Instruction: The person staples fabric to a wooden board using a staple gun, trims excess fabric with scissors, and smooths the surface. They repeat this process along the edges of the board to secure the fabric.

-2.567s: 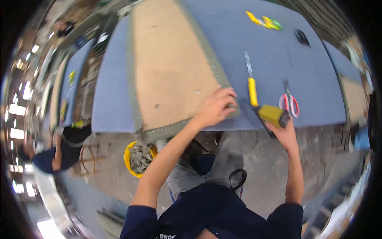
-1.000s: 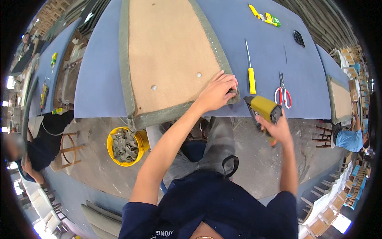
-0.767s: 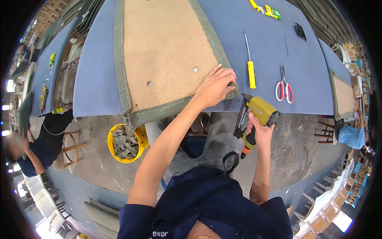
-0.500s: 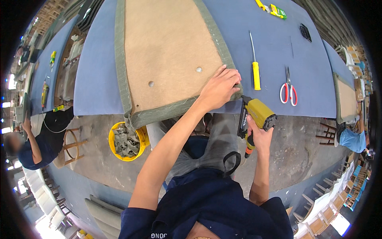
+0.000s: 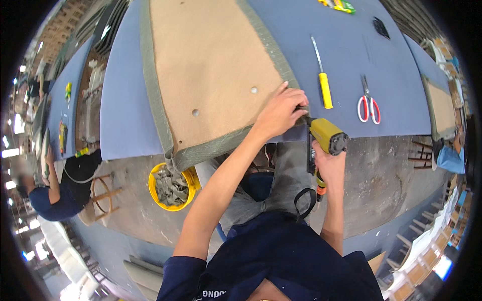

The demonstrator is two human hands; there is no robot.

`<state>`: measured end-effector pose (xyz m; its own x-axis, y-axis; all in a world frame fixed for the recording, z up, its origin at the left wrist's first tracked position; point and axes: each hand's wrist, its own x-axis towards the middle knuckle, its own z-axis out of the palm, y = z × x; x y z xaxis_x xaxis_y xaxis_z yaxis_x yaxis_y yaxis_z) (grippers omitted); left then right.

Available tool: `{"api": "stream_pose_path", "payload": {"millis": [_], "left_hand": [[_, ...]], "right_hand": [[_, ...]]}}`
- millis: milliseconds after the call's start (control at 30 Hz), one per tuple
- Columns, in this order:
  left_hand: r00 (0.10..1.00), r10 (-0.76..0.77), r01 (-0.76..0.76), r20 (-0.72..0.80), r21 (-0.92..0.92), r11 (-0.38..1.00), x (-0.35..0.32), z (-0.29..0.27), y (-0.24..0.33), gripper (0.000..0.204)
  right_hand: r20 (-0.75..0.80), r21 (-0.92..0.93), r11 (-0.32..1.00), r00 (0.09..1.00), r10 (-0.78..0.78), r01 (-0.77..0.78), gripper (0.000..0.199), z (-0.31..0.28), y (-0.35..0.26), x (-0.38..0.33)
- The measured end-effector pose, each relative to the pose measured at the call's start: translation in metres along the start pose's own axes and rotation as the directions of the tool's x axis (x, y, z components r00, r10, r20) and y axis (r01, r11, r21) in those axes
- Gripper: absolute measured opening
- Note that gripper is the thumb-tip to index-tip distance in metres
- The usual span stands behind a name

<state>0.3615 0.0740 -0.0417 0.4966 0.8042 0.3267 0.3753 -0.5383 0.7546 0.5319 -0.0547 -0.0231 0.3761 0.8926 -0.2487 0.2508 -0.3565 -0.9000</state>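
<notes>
Clock directions off picture centre; at 8-9 o'clock, a co-worker in a dark top (image 5: 56, 203) by another table; just right of that, a wooden stool (image 5: 103, 196); 8 o'clock, yellow bucket (image 5: 152, 185) of grey-green scraps on the floor; 11 o'clock, tan panel (image 5: 211, 65) with green cloth border, lying on the blue worktop (image 5: 133, 95), two round holes toward its near end; left hand (image 5: 282, 113) at 1-2 o'clock, nearly closed, bent fingers and thumb pinching the cloth at the panel's 4 o'clock corner; right hand (image 5: 329, 163) at 3 o'clock, wrapped round the grip of an olive-and-black staple gun (image 5: 327, 135); its nose is at that same corner, contact can't be told; 2 o'clock, yellow-handled screwdriver (image 5: 326, 91); 1 o'clock, yellow-green packet (image 5: 344, 6), cut by the frame; 2 o'clock, red-and-white-handled scissors (image 5: 367, 90); beyond them, black object (image 5: 381, 27), blurred.
</notes>
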Motion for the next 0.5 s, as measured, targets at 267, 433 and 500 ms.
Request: {"api": "stream_pose_path", "payload": {"millis": [267, 433, 500], "left_hand": [[0.996, 0.072, -0.075, 0.057, 0.045, 0.996, -0.001, -0.006, -0.008, 0.021], [0.96, 0.239, -0.261, 0.145, 0.163, 0.952, 0.015, -0.009, -0.026, 0.022], [0.962, 0.207, -0.234, 0.178, 0.145, 0.961, 0.018, -0.008, -0.029, 0.022]], "right_hand": [[0.114, 0.292, 0.956, 0.991, -0.067, 0.031, 0.013, -0.016, -0.019, -0.015], [0.09, 0.276, 0.96, 0.993, -0.072, 0.045, 0.02, -0.021, -0.015, -0.018], [0.087, 0.288, 0.958, 0.996, -0.017, -0.009, 0.02, -0.017, -0.018, -0.02]]}}
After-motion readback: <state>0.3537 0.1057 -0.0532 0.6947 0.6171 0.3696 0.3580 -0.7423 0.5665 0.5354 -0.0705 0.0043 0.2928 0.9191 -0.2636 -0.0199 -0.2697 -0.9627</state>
